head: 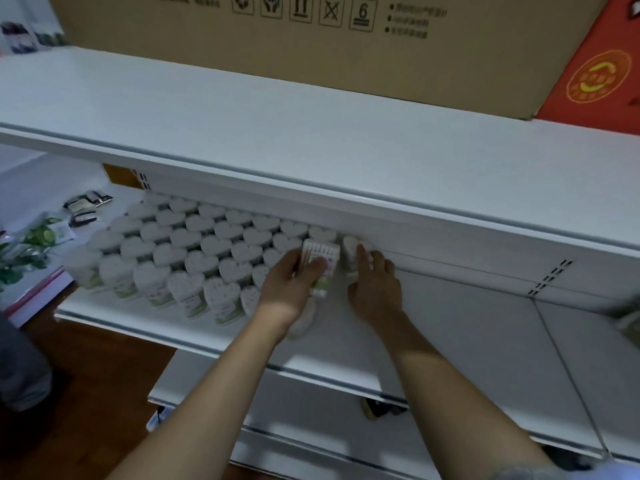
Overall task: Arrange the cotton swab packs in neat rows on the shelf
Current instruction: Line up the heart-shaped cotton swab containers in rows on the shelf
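Middle shelf (467, 341): heart-lidded cotton swab packs (194, 244) stand in diagonal rows across its left part. Left hand (291, 282), grip curled round 1 tilted swab pack (320, 268) at the rows' right end. Right hand (375, 289), fingers straight, touching an upright pack (350, 249) near the back wall; cardboard box (311, 46) on the shelf above.

Heart-shaped cotton swab packs (194, 244), white lids w/ small dots, pale green/pink labels: standing upright, touching, in diagonal rows across left part of middle shelf (450, 327). Rectangular clear pack (320, 263), swabs visible, pink label: tilted, at right end of rows. One more heart pack (351, 251) upright just right of it, near shelf's back wall.
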Available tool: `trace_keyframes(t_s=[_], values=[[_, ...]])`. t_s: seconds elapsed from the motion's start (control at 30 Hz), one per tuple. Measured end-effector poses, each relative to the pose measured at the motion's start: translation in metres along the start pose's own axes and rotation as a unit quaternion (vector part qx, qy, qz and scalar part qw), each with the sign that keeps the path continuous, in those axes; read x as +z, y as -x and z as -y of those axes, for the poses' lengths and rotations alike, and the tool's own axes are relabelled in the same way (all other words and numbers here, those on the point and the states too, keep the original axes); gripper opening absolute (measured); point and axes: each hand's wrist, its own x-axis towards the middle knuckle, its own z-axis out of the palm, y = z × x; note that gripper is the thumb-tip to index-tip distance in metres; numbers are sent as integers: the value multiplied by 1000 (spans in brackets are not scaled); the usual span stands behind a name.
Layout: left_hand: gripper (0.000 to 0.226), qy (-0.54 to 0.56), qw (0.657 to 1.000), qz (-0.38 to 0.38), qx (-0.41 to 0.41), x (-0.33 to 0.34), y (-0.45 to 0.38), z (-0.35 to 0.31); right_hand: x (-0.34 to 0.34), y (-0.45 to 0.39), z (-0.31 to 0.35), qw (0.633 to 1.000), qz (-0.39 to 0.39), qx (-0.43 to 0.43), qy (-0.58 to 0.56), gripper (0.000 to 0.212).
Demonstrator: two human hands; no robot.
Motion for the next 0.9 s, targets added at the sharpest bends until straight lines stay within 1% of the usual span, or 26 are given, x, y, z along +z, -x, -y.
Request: trace_keyframes(t_s=[0.03,0.07,0.17,0.27,0.3,0.37,0.4,0.43,0.47,0.5,0.53,0.57,0.6,0.63,0.7,0.77,0.87,0.9], values=[[18,-1,1000,10,-3,-3,-3,1,-1,-4,3,1000,18,5,9,81],[14,-3,1000,18,-5,-6,-6,2,-3,-8,6,999,33,7,15,82],[28,-15,999,33,-3,-12,-13,6,-5,-17,9,998,51,12,25,83],[16,-25,998,50,-1,-20,-18,6,-8,-20,13,998,55,24,25,82],[18,-27,998,53,0,-22,-20,6,-8,-19,14,998,53,30,19,82],[30,-22,998,55,0,-25,-24,7,-10,-13,15,998,37,48,-12,81],[33,-20,998,55,4,-26,-24,6,-12,-8,16,998,2,51,-44,77],[34,-21,998,56,10,-26,-25,5,-13,-3,16,993,-52,55,-96,68],[37,-27,998,58,16,-27,-26,4,-17,3,17,978,-109,64,-164,57],[44,-32,997,67,25,-25,-28,3,-23,12,21,957,-149,70,-239,46],[46,-42,995,79,32,-24,-29,3,-31,23,26,933,-164,67,-313,41],[41,-58,993,91,43,-22,-32,3,-41,33,32,911,-156,52,-377,42],[31,-75,991,100,54,-20,-33,4,-52,42,37,896,-131,30,-423,43],[25,-84,988,112,59,-17,-36,6,-62,48,42,894,-102,8,-437,43],[27,-87,986,128,68,-11,-40,7,-74,53,45,916,-73,-18,-393,42],[32,-97,982,138,82,-8,-43,6,-78,51,43,921,-80,-3,-382,37],[13,-91,977,185,60,-7,-43,1,-79,47,38,912,-94,30,-399,33],[13,-102,972,203,65,-7,-42,-1,-79,47,36,914,-111,35,-388,33]])
